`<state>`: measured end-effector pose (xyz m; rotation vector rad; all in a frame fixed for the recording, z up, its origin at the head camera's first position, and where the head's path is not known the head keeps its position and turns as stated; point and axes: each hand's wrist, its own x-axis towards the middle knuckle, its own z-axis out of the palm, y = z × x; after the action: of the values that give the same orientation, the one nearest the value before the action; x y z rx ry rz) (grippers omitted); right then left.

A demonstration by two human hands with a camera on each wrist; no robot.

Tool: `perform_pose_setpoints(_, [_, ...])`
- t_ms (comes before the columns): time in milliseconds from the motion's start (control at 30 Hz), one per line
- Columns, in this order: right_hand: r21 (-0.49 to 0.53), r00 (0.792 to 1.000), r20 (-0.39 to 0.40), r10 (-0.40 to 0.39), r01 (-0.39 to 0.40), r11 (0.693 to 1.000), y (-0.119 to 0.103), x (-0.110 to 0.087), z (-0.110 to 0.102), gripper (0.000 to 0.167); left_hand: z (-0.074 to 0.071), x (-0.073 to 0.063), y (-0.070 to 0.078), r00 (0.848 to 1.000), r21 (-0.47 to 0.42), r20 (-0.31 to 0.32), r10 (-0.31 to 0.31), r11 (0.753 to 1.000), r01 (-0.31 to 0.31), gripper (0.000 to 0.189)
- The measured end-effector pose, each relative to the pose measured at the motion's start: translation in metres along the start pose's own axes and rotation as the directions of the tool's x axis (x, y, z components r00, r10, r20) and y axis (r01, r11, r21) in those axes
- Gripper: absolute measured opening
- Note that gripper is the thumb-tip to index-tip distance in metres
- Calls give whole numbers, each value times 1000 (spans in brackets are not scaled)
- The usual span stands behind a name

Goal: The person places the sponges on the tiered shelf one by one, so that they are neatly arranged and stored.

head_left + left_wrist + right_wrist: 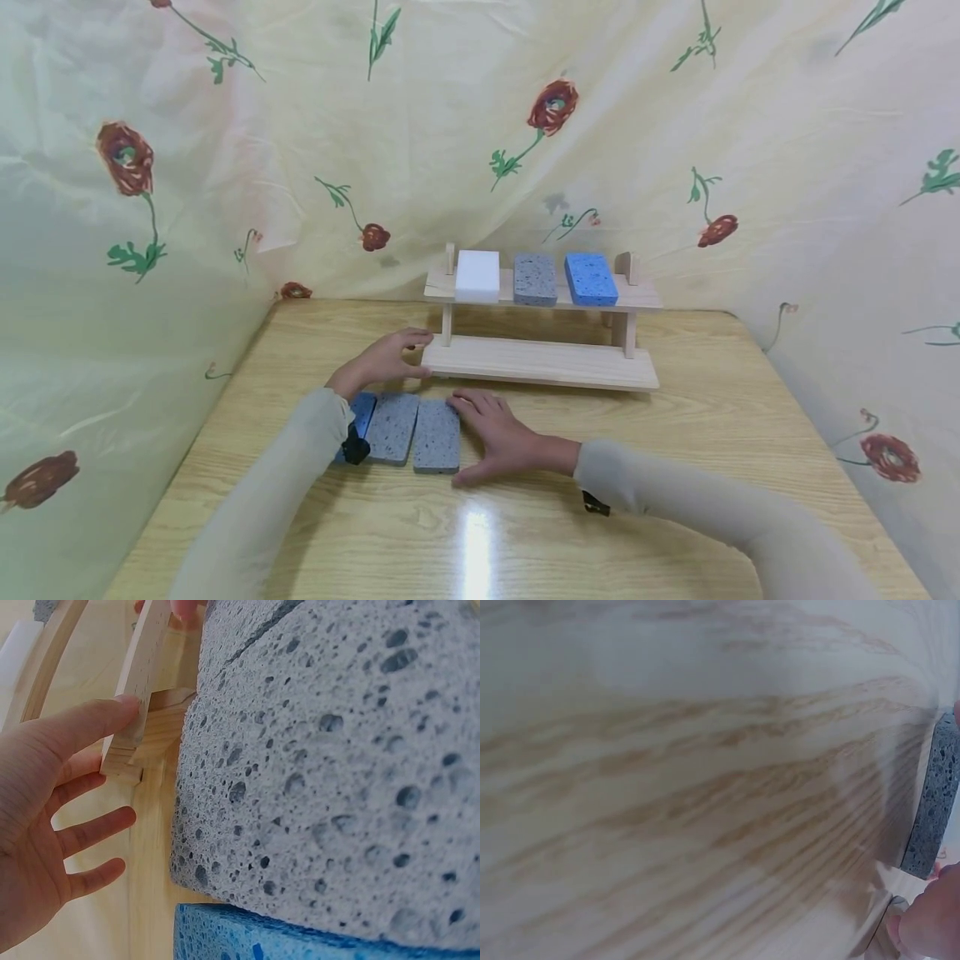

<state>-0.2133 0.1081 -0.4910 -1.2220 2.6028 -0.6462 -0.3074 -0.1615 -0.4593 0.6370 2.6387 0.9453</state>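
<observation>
My left hand (386, 360) is at the left end of the lower board of a two-tier wooden shelf (540, 362). The left wrist view shows its thumb and forefinger pinching the board's end, with the other fingers spread. Below the shelf, my right hand (501, 437) spans the right side of a grey speckled sponge (437, 437). Its fingertips touch the far corner, while the thumb lies by the near corner on the table. A second grey sponge (393, 427) lies just left of it. Farther left, a blue sponge (362, 410) is partly hidden behind my left wrist.
On the upper board stand a white sponge (477, 277), a grey sponge (535, 279) and a blue sponge (591, 279). The wood-grain table (600, 550) carries everything. A flowered cloth (420, 142) hangs behind and at both sides.
</observation>
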Motion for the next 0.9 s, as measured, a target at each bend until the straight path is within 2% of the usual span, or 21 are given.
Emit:
perform_pose_setpoints(167, [25, 999, 8, 38, -39, 999, 5, 4, 3, 120, 0, 1, 0, 1000, -14, -1, -5, 1000, 5, 75])
perform_pose_setpoints(900, [22, 999, 32, 41, -41, 999, 7, 6, 7, 120, -1, -1, 2, 1000, -16, 5, -4, 1000, 5, 75])
